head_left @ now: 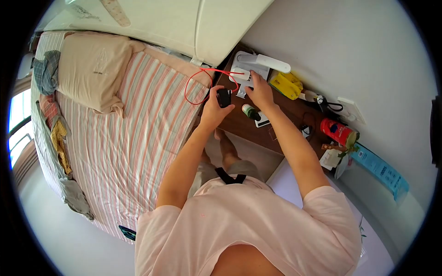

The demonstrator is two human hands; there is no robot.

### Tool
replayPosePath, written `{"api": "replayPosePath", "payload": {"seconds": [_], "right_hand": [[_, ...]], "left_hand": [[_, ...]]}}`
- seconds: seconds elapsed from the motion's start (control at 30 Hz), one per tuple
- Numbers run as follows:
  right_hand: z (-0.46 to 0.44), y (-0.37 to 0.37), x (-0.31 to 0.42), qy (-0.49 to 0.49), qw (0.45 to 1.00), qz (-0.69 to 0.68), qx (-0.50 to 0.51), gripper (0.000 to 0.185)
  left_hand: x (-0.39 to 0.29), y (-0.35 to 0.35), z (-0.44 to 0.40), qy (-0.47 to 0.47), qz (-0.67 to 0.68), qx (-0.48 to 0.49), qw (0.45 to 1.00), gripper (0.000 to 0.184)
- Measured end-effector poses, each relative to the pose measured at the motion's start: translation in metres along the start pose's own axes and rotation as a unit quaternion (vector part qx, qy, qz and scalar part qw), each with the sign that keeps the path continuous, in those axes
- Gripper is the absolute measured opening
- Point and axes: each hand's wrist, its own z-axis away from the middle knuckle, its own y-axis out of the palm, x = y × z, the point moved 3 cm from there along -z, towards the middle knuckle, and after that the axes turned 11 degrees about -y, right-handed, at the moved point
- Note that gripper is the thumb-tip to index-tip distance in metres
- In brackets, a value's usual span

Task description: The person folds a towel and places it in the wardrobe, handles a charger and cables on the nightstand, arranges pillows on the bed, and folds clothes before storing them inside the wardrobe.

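Observation:
A small black boxy device (224,97) sits in my left hand (212,110), fingers and thumb closed around its sides. From beside it a red cable (186,92) loops out over the bed edge and back to a white charger block (239,73). My right hand (261,94) has its fingertips closed at the right end of that block, above the white lamp base (260,69). Its exact grip is partly hidden. Close to my right wrist, a dark green bottle (250,111) lies by a white-edged card-like object (263,120).
The brown bedside table (287,120) also bears a yellow packet (286,86), a red can (338,131) and cords. A blue package (380,170) lies beyond. On the left is the bed (138,138) with a beige pillow (92,69). A wall socket (352,109) is at right.

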Motion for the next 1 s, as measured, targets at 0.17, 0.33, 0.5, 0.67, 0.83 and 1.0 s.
{"api": "replayPosePath", "payload": {"seconds": [0.17, 0.33, 0.5, 0.67, 0.83, 1.0], "right_hand": [[-0.018, 0.006, -0.003, 0.017, 0.999, -0.002, 0.034, 0.049], [-0.032, 0.013, -0.007, 0.025, 0.996, 0.026, 0.079, 0.041], [-0.04, 0.018, -0.006, -0.016, 0.992, 0.088, 0.084, 0.04], [-0.044, 0.015, -0.005, -0.032, 0.985, 0.106, 0.135, 0.042], [-0.047, 0.013, -0.003, -0.028, 0.988, 0.074, 0.132, 0.041], [-0.047, 0.014, -0.005, -0.033, 0.989, 0.058, 0.132, 0.038]], "left_hand": [[-0.006, -0.008, 0.007, 0.01, -0.014, -0.018, 1.0, 0.063], [-0.011, -0.011, 0.009, -0.016, 0.019, 0.013, 1.0, 0.061], [-0.006, -0.009, 0.005, -0.012, 0.007, 0.029, 0.999, 0.062], [0.001, -0.003, -0.009, 0.042, -0.027, 0.032, 0.998, 0.064], [0.003, 0.005, -0.02, 0.015, -0.047, 0.093, 0.994, 0.062], [0.009, 0.013, -0.043, 0.039, -0.104, 0.107, 0.988, 0.061]]}}
